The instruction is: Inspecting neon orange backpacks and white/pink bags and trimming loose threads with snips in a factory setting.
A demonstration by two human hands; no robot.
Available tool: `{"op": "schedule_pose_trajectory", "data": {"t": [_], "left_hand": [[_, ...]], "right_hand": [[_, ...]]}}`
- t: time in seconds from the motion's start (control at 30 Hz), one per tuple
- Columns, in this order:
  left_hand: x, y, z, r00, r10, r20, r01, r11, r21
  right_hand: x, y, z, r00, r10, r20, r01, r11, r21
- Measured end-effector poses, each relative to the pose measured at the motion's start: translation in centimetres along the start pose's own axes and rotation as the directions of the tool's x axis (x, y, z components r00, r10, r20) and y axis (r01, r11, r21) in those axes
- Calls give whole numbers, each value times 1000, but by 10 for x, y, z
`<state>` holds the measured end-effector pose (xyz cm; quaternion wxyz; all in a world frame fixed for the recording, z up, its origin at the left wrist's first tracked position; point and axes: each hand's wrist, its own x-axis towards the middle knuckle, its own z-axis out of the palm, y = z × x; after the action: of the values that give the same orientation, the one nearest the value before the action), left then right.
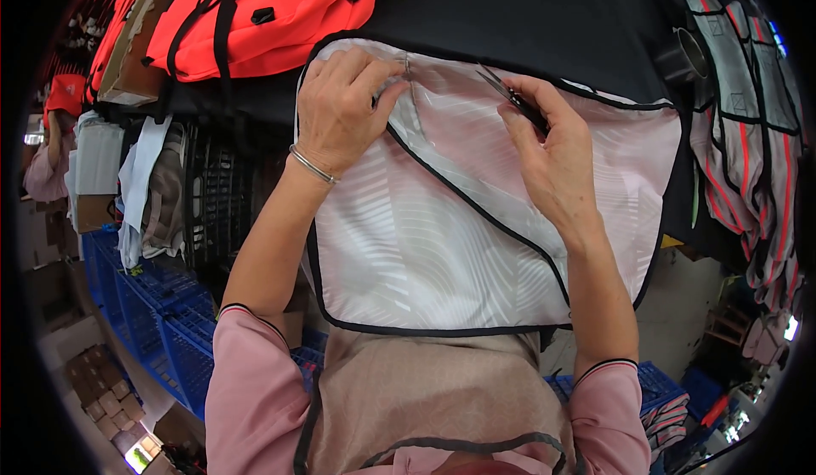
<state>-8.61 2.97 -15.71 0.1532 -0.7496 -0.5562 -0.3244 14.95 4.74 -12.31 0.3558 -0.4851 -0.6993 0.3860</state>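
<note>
A pale pink fabric panel [425,254] with a wavy sheen and black binding lies over the table edge, hanging toward my lap. Another black-bound edge [476,209] crosses it diagonally. Near the panel's far left corner, my left hand [344,105] is closed, thumb and forefinger pinching the fabric by a thin seam line. Held between the thumb and fingers of my right hand [554,156] are small dark thread snips [520,101]. Their pointed metal blades are slightly apart and aim up and left, over the panel and apart from my left hand.
Bright orange-red bags [263,28] with black straps lie at the far left of the black table [527,7]. Below them stand a black basket [219,203] and blue crates [144,296]. Grey strips with red stripes [739,126] hang at the right beside a metal cup [682,56].
</note>
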Motion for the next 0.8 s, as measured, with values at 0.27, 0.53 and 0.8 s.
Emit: {"op": "schedule_pose_trajectory", "data": {"t": [0.27,0.53,0.8], "left_hand": [[-2,-7,10,985,171,12,-171,984,40],[-9,-9,3,988,64,143,-32,975,-221],[-17,-12,2,991,13,136,31,948,-316]], "right_hand": [[10,-1,8,997,-56,55,57,998,-31],[18,5,21,967,-254,3,251,954,-165],[23,8,30,826,-562,53,517,717,-468]]}}
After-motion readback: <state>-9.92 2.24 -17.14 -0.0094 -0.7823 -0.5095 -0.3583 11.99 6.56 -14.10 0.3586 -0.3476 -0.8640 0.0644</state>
